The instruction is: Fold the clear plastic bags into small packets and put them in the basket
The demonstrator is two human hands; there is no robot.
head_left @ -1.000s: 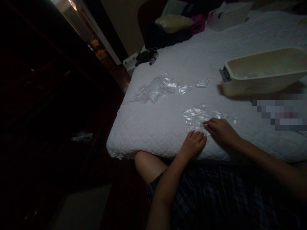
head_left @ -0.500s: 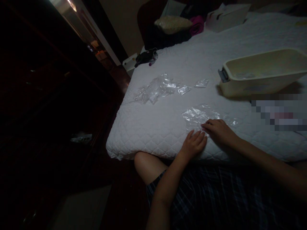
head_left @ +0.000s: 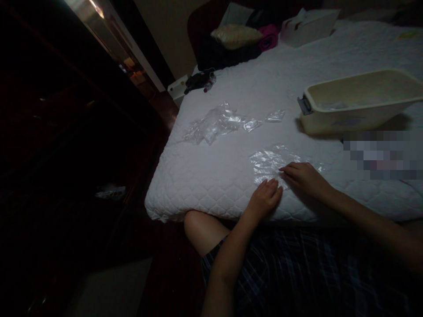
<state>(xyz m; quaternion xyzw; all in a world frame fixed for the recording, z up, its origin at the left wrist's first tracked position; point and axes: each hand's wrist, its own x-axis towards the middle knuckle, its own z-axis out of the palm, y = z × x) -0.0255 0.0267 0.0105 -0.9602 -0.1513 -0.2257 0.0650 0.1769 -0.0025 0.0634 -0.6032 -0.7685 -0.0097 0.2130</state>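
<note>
Lower centre: your left hand (head_left: pixel 264 198) lies flat and open, holding nothing, at the near edge of a clear plastic bag (head_left: pixel 267 160) on the white mattress (head_left: pixel 214 176). Your right hand (head_left: pixel 302 176), also open, presses fingertips on it. Neither has moved much; the bag stays flat.

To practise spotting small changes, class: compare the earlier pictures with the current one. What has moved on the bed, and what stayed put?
Nothing visibly moved. Left hand and right hand stay at the near edge of the clear plastic sheet; the small bags and tub lie as before.
</note>
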